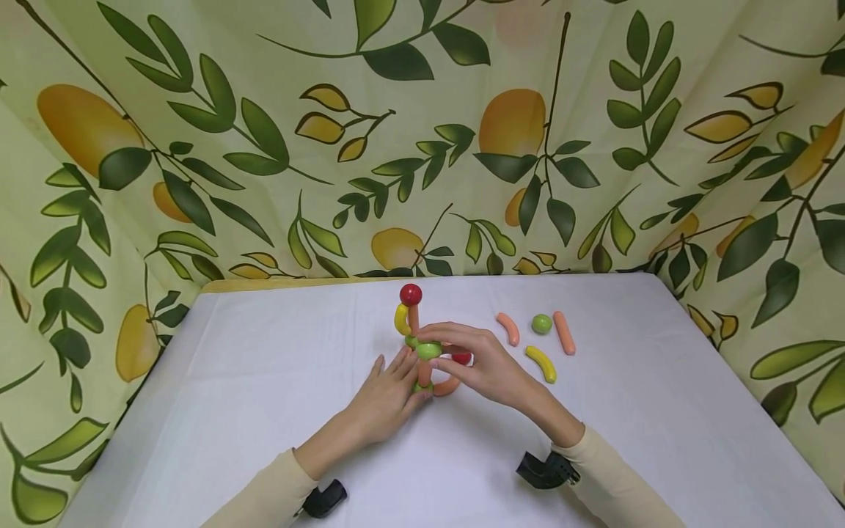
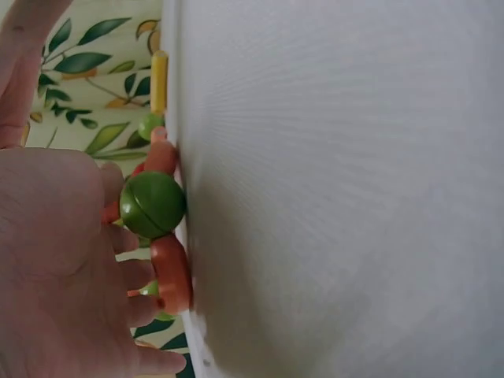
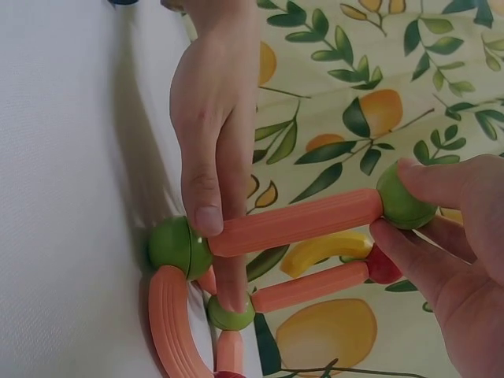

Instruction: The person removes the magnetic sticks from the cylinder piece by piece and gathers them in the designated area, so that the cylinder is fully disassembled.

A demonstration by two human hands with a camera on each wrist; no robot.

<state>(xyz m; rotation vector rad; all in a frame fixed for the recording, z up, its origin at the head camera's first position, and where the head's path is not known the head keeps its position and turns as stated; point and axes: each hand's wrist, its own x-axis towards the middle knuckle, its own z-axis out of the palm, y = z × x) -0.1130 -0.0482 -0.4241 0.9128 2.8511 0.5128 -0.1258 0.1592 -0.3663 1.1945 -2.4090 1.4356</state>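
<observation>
A toy structure of pink rods, green and red balls and a yellow curved rod stands between both hands. My right hand pinches a green ball between thumb and fingers. That ball sits at the top end of an upright pink rod. With fingers stretched out, my left hand lies low beside the structure, its thumb touching the rod's foot near another green ball. A curved pink rod joins that lower ball. Farther back, a red ball tops another pink rod, beside a yellow curved rod.
To the right on the white-covered table lie a curved pink rod, a green ball, a straight pink rod and a yellow curved rod. A leaf-and-fruit patterned curtain hangs behind the table.
</observation>
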